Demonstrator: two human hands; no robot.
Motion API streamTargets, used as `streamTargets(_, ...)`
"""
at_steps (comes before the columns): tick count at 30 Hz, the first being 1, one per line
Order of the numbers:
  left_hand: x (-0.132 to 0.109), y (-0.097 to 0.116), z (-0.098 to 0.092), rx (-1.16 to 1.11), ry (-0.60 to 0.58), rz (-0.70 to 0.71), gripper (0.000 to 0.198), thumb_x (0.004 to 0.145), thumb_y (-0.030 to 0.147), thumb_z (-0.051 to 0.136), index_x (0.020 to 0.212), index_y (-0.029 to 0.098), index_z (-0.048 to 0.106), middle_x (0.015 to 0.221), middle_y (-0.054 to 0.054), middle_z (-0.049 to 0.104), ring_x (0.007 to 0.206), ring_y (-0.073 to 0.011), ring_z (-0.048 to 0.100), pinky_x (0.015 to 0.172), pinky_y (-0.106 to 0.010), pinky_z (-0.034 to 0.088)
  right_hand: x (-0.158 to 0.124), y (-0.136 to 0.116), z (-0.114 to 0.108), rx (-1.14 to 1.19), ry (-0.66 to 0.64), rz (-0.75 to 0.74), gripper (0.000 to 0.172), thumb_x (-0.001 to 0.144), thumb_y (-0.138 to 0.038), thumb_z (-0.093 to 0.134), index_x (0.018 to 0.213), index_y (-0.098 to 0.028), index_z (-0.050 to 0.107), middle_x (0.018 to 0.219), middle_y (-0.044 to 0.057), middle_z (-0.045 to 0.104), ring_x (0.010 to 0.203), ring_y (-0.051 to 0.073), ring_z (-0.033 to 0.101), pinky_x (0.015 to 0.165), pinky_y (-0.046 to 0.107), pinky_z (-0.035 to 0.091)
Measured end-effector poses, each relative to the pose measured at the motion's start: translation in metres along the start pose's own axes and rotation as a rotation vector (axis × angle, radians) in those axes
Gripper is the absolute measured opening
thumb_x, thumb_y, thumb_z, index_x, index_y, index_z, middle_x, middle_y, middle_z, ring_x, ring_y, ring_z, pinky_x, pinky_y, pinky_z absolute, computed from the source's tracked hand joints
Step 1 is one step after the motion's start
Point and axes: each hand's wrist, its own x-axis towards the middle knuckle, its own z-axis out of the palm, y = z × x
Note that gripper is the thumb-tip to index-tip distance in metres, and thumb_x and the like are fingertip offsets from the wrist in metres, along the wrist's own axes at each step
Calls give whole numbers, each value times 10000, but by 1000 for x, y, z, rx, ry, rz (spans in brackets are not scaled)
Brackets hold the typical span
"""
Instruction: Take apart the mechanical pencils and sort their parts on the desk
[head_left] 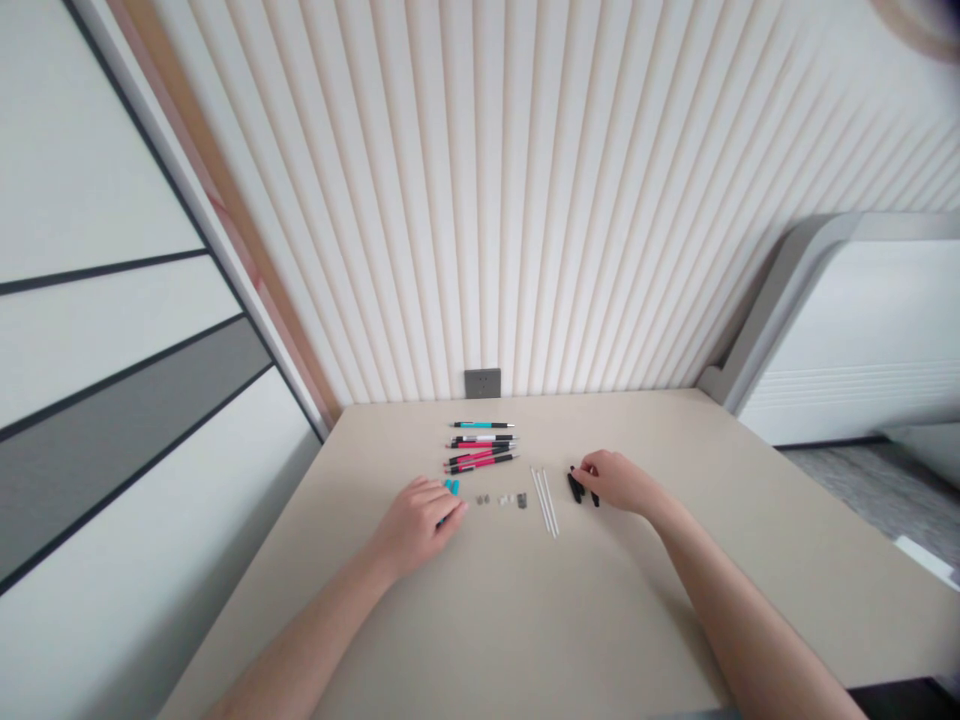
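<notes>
My left hand (421, 522) rests low over the table with its fingers curled. Two teal pen barrels (451, 487) show just beyond its knuckles, and a dark bluish bit peeks out under the fingers, mostly hidden. On the right, my right hand (616, 482) has its thumb and fingertips pinched together at several short black pen parts (575, 487), partly covering them. Between the hands lie thin white refills (546, 502), side by side. Small grey pieces (482, 499), pale clear pieces (507, 499) and a cluster of metallic springs or clips (522, 500) sit in a row.
Behind the small parts, several whole pens (481, 458) with pink or white barrels lie roughly parallel, with a teal pen (482, 425) farthest back. A dark wall socket (482, 383) is on the ribbed wall at the table's (480, 620) back edge. A white cabinet (112, 520) stands left.
</notes>
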Motion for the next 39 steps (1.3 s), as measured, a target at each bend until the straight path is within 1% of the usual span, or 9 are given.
streamTargets(5, 0, 0, -1, -6, 6, 0, 304, 960, 234, 459, 682, 189, 574, 632, -9, 599, 627, -145, 548, 676, -288, 409, 1, 5, 0, -43, -2, 55, 301, 895, -399, 529, 811, -179, 717, 811, 76, 732, 795, 201, 674, 640, 245, 392)
streamTargets(11, 0, -1, 0, -7, -3, -8, 305, 958, 231, 463, 674, 187, 566, 630, -8, 595, 626, -146, 544, 678, -289, 404, -1, 8, 0, -32, -40, 26, 309, 880, -424, 540, 796, -182, 714, 780, 72, 730, 736, 192, 664, 596, 249, 381)
streamTargets(17, 0, 0, -1, -26, 16, -7, 307, 956, 241, 461, 677, 191, 581, 625, -7, 599, 623, -147, 549, 675, -289, 409, -1, 7, 2, -42, -89, 21, 379, 884, -469, 529, 757, -170, 726, 742, 87, 719, 701, 195, 657, 591, 257, 378)
streamTargets(20, 0, 0, -1, -17, 4, -9, 309, 957, 241, 457, 678, 188, 579, 630, -8, 601, 624, -146, 548, 677, -289, 410, -1, 5, 3, -55, -88, 4, 404, 899, -483, 511, 750, -172, 721, 735, 86, 713, 686, 192, 649, 571, 256, 361)
streamTargets(28, -2, -2, 1, -4, -37, -16, 295, 959, 238, 464, 688, 188, 571, 641, -9, 600, 642, -158, 547, 685, -302, 401, -3, 1, 3, -24, -49, -73, 355, 903, -449, 537, 736, -175, 690, 735, 60, 704, 689, 169, 636, 563, 242, 340)
streamTargets(31, -2, -2, 1, -1, -34, -13, 294, 960, 238, 462, 691, 188, 571, 642, -10, 602, 646, -158, 551, 688, -302, 399, -3, 3, 2, -9, -53, -79, 358, 902, -439, 526, 724, -171, 683, 717, 58, 697, 667, 165, 623, 550, 244, 336)
streamTargets(36, -2, -3, 3, 7, -23, -14, 293, 961, 236, 461, 695, 188, 574, 650, -11, 606, 657, -157, 558, 705, -301, 405, -1, 8, -2, 24, -82, -78, 419, 915, -460, 472, 699, -164, 676, 655, 56, 672, 605, 157, 593, 534, 246, 335)
streamTargets(39, -3, -4, 3, 10, -32, -19, 288, 960, 236, 463, 700, 186, 575, 654, -12, 608, 665, -158, 558, 716, -303, 407, 0, 9, -2, 23, -89, -61, 415, 911, -453, 473, 704, -160, 680, 648, 57, 668, 594, 156, 583, 527, 247, 327)
